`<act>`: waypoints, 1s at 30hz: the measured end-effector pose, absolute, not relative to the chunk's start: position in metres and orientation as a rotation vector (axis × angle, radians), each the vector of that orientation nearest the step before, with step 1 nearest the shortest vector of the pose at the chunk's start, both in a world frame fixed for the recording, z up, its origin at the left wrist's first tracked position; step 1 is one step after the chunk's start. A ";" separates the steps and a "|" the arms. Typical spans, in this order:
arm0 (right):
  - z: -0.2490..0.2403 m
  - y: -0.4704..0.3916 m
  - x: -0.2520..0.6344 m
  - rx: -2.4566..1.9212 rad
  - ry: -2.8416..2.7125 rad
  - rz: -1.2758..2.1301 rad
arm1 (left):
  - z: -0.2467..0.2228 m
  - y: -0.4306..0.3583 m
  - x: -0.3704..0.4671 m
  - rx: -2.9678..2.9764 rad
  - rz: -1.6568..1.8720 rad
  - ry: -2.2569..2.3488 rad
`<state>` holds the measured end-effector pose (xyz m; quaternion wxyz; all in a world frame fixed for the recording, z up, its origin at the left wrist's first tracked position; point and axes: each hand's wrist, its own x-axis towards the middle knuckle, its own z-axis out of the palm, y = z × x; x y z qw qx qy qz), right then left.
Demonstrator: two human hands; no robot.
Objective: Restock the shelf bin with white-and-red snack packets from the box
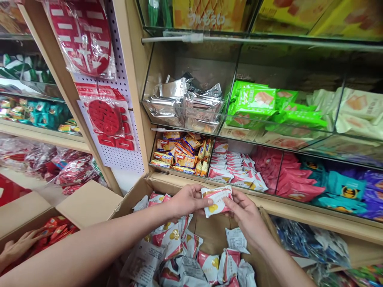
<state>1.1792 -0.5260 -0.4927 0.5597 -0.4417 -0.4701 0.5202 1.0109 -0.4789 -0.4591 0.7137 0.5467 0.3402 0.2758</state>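
both my hands are closed on one small snack packet, held up over the open cardboard box and just in front of the wooden shelf edge. going left to right: another person's hand rests by the red packets in a second box at the far left, well apart from mine. my left hand pinches the packet's left end, thumb on top and fingers underneath. the packet is white and pink with a yellow mark low on its face, and it sits level between my two hands. my right hand grips its right edge with thumb and fingertips. below them the box holds a loose heap of matching packets. behind, on the shelf, sit bins of orange-yellow snacks, pink-and-white packets, plain pink packs, and teal packs further right; above are silver foil packs and green packs
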 end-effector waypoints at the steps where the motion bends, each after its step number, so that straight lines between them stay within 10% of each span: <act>1: -0.492 -0.526 1.179 -1.030 -1.095 1.210 | -0.458 -0.480 1.012 1.196 0.628 0.759; 30: -0.450 -0.522 1.194 -1.255 -1.314 1.046 | -0.443 -0.474 1.011 1.125 0.775 0.796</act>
